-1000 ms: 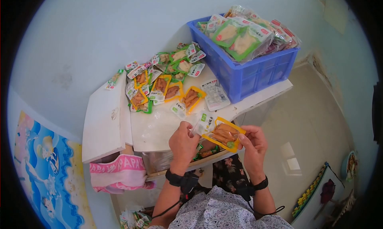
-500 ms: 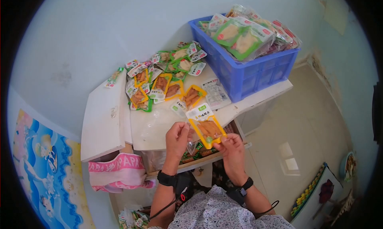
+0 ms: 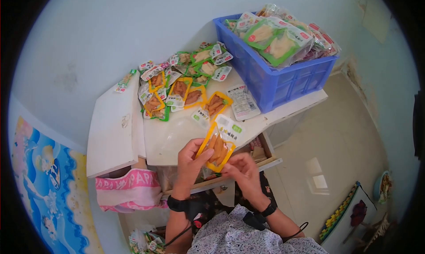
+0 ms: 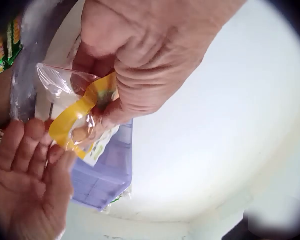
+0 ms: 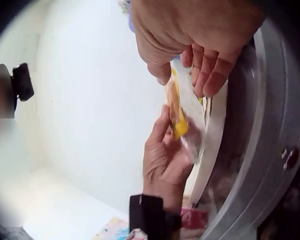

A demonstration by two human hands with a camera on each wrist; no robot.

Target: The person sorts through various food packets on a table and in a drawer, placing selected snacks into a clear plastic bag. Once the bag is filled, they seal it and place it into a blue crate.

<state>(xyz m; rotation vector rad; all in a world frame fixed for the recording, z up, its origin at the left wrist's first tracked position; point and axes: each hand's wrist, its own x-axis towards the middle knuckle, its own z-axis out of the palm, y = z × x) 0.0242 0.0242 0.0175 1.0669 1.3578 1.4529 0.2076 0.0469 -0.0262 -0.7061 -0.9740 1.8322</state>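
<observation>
My left hand (image 3: 190, 163) (image 4: 145, 60) grips a yellow-edged food packet (image 3: 214, 150) (image 4: 70, 120), thumb across its front. Brown pieces show through the packet's window, and its white printed end points up and away. Clear plastic film (image 4: 57, 85) sticks out beside the left fingers. At the packet's lower corner, my right hand (image 3: 245, 174) (image 5: 195, 35) has its thumb and index fingertip together on the edge; its other fingers hang loosely bent. In the right wrist view the packet (image 5: 175, 105) is edge-on between the two hands.
Similar yellow and green packets (image 3: 179, 90) lie piled on the white table (image 3: 166, 136), beside a silvery-white packet (image 3: 243, 102). A blue crate (image 3: 287, 83) full of bagged packets stands at the right. Below are an open drawer (image 3: 272, 161) and a pink towel (image 3: 128, 190).
The packet has moved left and turned, coming into the left hand's grip. The right hand, which held its lower corner half a second ago, has shifted left and lower with it.
</observation>
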